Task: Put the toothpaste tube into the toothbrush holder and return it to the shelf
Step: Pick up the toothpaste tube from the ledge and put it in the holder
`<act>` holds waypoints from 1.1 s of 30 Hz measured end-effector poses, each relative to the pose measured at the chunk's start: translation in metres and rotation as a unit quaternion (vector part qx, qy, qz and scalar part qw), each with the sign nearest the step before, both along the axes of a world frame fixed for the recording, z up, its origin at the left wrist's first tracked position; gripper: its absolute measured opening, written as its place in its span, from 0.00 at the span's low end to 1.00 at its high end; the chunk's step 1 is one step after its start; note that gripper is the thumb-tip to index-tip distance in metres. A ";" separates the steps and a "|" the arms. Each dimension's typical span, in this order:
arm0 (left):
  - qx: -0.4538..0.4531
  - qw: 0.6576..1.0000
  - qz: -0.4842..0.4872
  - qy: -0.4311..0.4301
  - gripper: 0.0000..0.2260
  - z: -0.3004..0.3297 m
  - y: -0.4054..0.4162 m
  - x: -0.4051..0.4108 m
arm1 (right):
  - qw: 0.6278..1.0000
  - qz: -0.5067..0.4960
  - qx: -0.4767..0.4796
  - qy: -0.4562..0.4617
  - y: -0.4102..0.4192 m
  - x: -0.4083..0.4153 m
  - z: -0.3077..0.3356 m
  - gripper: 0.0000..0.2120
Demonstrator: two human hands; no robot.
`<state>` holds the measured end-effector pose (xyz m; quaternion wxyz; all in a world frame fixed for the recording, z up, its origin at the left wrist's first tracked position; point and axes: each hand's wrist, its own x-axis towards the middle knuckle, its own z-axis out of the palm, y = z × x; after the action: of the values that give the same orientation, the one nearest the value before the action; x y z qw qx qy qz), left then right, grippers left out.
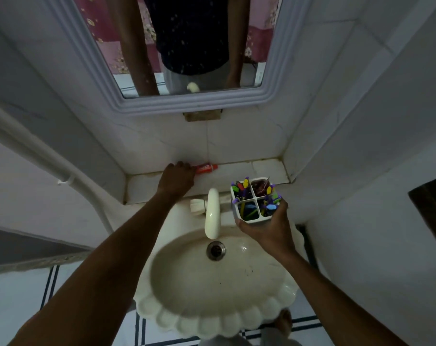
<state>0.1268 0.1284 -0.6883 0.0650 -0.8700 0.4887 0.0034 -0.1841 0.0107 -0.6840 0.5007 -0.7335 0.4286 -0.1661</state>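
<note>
We've got our right hand (267, 227) wrapped around the white four-slot plastic toothbrush holder (255, 202) over the sink, freeing our left hand (178, 177), fingers curled onto the red toothpaste tube (206, 168) lying on the tiled shelf (267, 169).

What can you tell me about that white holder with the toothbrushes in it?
The toothbrush holder is a white, plastic-looking square cup split into four compartments. Colourful brushes, mostly purple, yellow, green and blue, stand in three; the far right one looks dark inside. The right hand holds it from below and the side, roughly upright, above the sink's back edge, beside the tap.
</note>
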 end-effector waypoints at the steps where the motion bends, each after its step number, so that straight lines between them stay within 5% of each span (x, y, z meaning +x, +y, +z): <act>1: -0.005 0.999 -0.018 -0.032 0.10 -0.001 0.000 0.003 | 1.000 0.000 0.001 0.001 0.000 0.000 -0.001 0.56; 11: 0.089 0.990 0.046 -0.096 0.12 0.011 0.001 0.006 | 1.000 0.018 0.012 0.005 -0.002 -0.002 0.002 0.57; 16: -0.118 0.989 0.082 -0.020 0.08 0.049 -0.005 -0.018 | 1.000 0.023 0.018 -0.008 -0.006 -0.004 0.003 0.59; 24: -0.418 0.892 0.060 0.160 0.07 0.174 -0.010 -0.101 | 0.999 0.007 0.022 -0.024 0.008 -0.012 0.003 0.64; 29: -0.427 0.860 0.025 0.278 0.07 0.191 -0.014 -0.157 | 0.999 0.028 0.030 -0.023 0.010 -0.017 0.004 0.67; 33: -0.347 0.900 0.021 0.262 0.07 0.167 -0.018 -0.179 | 0.999 0.031 0.025 -0.007 0.008 -0.017 0.006 0.65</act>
<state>-0.0522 0.1102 -0.5214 -0.3712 -0.8152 0.4401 0.0630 -0.2008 0.0190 -0.6784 0.5270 -0.7324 0.4059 -0.1452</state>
